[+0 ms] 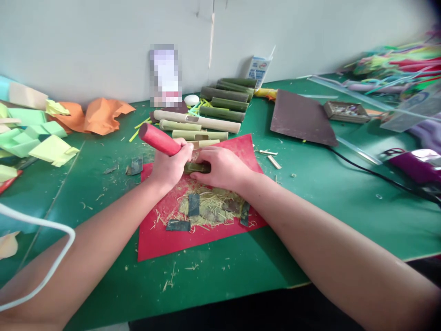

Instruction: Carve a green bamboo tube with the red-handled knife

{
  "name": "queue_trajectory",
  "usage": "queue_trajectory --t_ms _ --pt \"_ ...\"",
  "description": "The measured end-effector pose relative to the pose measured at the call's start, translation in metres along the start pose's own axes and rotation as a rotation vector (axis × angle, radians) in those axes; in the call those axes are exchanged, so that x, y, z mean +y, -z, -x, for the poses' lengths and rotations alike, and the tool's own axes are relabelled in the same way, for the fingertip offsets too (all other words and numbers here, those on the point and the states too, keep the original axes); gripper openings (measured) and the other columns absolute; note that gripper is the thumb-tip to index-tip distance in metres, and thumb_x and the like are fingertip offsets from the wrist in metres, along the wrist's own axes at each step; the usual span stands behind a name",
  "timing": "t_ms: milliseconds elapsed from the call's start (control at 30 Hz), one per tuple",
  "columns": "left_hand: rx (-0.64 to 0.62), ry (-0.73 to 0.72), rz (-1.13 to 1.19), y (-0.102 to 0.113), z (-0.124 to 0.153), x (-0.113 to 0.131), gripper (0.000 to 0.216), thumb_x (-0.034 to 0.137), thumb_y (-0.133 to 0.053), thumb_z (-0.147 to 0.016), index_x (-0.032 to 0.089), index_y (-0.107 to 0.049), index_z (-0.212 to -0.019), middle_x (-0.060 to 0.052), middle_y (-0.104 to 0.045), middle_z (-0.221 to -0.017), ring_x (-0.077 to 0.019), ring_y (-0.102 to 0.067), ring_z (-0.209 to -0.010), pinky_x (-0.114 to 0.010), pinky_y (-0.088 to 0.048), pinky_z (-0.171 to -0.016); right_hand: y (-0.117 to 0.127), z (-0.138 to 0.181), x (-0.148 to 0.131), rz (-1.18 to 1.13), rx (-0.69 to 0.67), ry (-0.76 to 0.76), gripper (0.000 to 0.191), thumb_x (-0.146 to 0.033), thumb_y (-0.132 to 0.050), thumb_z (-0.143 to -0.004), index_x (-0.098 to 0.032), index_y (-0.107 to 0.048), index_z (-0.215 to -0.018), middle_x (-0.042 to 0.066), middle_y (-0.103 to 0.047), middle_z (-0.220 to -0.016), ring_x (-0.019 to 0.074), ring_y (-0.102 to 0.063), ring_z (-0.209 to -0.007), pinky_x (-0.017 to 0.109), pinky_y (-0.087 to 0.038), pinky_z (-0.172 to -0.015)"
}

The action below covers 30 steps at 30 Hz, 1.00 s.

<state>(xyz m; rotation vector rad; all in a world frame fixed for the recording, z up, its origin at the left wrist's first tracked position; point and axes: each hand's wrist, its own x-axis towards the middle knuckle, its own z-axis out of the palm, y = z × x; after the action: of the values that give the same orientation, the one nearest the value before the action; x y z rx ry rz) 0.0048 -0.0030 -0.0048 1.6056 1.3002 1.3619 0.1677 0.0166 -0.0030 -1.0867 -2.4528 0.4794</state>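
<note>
The left hand (174,165) is closed around a slanting red cylinder (158,139), whose lower end the fingers hide, so whether it meets the work cannot be told. The right hand (223,166) wraps the right part of a short green bamboo tube (193,168), thumb on the near side, apparently to steady it. The tube is at the far part of a red sheet (165,246), which probably catches the shavings (212,214) heaped nearer. Farther off, more bamboo tubes (223,113) lie in a row, likely kept within reach.
</note>
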Motion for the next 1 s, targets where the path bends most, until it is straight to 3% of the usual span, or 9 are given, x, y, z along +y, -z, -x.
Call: queue_trajectory --t_ms 167,367,633,767,1000 --pt "-0.025 -0.041 -0.104 0.0004 -0.0043 -0.0049 0.029 0.031 -0.056 -0.084 0.02 -0.05 -0.059 0.002 -0.043 -0.052 -0.0117 -0.043 -0.055 -0.026 -0.036 -0.053 0.0017 0.0011 -0.0016 -0.002 0.003 -0.014 0.023 -0.029 -0.069 -0.07 -0.017 -0.064 -0.089 0.007 -0.07 -0.092 0.018 -0.056 -0.078 0.03 -0.038 -0.068" --pt "-0.03 -0.062 -0.152 0.0028 -0.0035 -0.0093 0.029 0.031 -0.056 -0.086 0.019 -0.049 -0.061 0.002 -0.046 -0.057 -0.012 -0.044 -0.057 -0.027 -0.037 -0.057 0.0038 0.0023 -0.0024 0.033 0.005 -0.024 0.018 -0.029 -0.068 -0.07 -0.017 -0.061 -0.082 0.008 -0.068 -0.089 0.019 -0.056 -0.078 0.031 -0.038 -0.067" --pt "-0.063 -0.082 -0.265 0.0049 -0.0059 -0.0079 0.03 0.03 -0.054 -0.085 0.019 -0.047 -0.058 0.002 -0.048 -0.057 -0.0133 -0.047 -0.06 -0.029 -0.037 -0.059 0.0028 0.0008 0.001 -0.005 -0.035 0.029 0.012 -0.027 -0.064 -0.076 -0.016 -0.064 -0.081 0.007 -0.069 -0.087 0.0172 -0.056 -0.078 0.03 -0.039 -0.07" --pt "-0.067 -0.073 -0.262 0.0044 -0.0067 -0.0053 0.029 0.028 -0.054 -0.082 0.019 -0.046 -0.056 0.002 -0.047 -0.056 -0.0123 -0.044 -0.058 -0.029 -0.036 -0.059 0.0024 0.0002 0.0037 -0.065 -0.042 0.064 0.014 -0.027 -0.065 -0.079 -0.015 -0.066 -0.084 0.006 -0.069 -0.087 0.0162 -0.058 -0.077 0.029 -0.039 -0.069" --pt "-0.132 0.026 -0.059 0.0063 -0.0057 -0.0012 0.028 0.022 -0.056 -0.073 0.019 -0.043 -0.048 0.003 -0.04 -0.047 -0.01 -0.037 -0.049 -0.027 -0.033 -0.051 0.0013 0.0004 0.004 -0.081 -0.022 0.051 0.015 -0.03 -0.067 -0.08 -0.016 -0.066 -0.082 0.005 -0.068 -0.085 0.0154 -0.055 -0.076 0.028 -0.037 -0.067"
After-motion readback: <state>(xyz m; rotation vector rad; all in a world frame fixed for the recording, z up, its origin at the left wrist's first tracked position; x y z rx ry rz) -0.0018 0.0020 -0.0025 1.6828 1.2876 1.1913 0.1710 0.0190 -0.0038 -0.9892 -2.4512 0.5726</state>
